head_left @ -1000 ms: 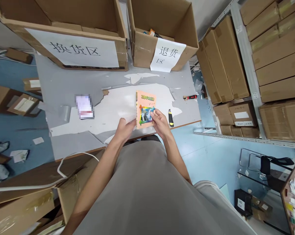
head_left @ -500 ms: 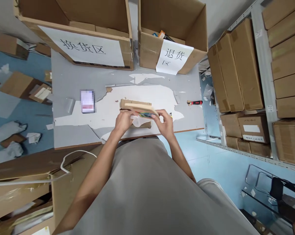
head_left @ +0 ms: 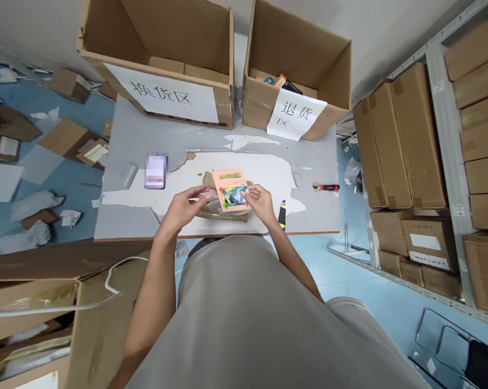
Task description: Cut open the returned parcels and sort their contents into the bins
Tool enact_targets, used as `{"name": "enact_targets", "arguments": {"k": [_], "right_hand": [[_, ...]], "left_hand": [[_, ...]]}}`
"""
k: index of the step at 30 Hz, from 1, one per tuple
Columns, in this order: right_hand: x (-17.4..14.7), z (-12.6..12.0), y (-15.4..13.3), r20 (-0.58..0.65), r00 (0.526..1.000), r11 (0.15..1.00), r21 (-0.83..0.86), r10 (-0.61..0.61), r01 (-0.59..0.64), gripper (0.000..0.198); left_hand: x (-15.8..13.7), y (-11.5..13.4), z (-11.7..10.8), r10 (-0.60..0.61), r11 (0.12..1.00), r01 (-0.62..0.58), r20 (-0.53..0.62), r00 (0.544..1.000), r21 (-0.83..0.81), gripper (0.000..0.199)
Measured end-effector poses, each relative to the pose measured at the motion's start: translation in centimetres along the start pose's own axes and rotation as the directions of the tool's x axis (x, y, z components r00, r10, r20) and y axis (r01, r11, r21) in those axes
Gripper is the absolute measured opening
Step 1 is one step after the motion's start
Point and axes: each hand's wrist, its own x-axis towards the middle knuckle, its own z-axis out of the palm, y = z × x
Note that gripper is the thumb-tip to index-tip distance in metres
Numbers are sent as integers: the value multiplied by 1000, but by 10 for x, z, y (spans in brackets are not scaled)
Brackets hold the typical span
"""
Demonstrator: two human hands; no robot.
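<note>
My right hand [head_left: 261, 203] grips the right edge of a flat pink item with a colourful picture [head_left: 231, 190], thumb on its front; its exact kind is unclear. The item is tilted with its printed face toward me. At its left, my left hand [head_left: 187, 205] pinches what looks like thin clear plastic film [head_left: 214, 202], its thumb and forefinger close together. Under both lies an opened cardboard package [head_left: 231, 216], partly hidden by the pink item. A yellow and black utility knife [head_left: 283, 215] lies just right of my right hand.
On the table [head_left: 118, 135] lie a phone with a blurred screen [head_left: 155, 172] and a red and black knife [head_left: 327, 187]. Two large open cartons [head_left: 163, 97] [head_left: 256, 105] with paper labels stand at the back. Shelves of boxes [head_left: 406, 140] rise at right; packaging litters the floor at left.
The pink item has turned from nearly edge-on to show its printed face. My left hand has moved left, away from it, with the film. The utility knife is now more exposed.
</note>
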Motion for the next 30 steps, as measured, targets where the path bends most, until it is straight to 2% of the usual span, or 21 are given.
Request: {"name": "enact_targets", "arguments": {"k": [3, 6, 9, 13, 17, 22, 26, 28, 30], "right_hand": [[-16, -12, -38, -39, 999, 987, 162, -1, 7, 50], [-30, -17, -68, -73, 997, 977, 211, -17, 32, 51], [-38, -16, -83, -100, 995, 974, 220, -31, 53, 55], [-42, -16, -86, -110, 992, 972, 218, -59, 83, 55], [-42, -19, -85, -122, 986, 974, 180, -116, 137, 52], [-42, -21, -87, -67, 939, 934, 102, -337, 343, 41], [-43, -17, -86, -20, 915, 913, 60, -402, 403, 39], [-45, -16, -85, -12, 916, 915, 42, -402, 402, 39], [-46, -14, -83, -13, 913, 912, 39, -408, 409, 36]], "left_hand": [[-13, 33, 17, 8, 992, -3, 39, 999, -124, 92], [-24, 61, 30, 35, 969, -14, 84, 996, -246, 84], [-28, 76, 37, 121, 947, -86, 98, 988, -310, 78], [-22, 79, 39, 253, 930, -214, 100, 962, -299, 71], [-15, 74, 35, 382, 903, -359, 56, 923, -236, 52], [-12, 76, 22, 554, 822, -561, -93, 827, -97, 23], [-12, 79, 14, 603, 783, -613, -114, 789, -102, 21], [-13, 78, 12, 600, 783, -611, -116, 792, -120, 17], [-13, 75, 10, 572, 797, -583, -108, 813, -162, 18]]}}
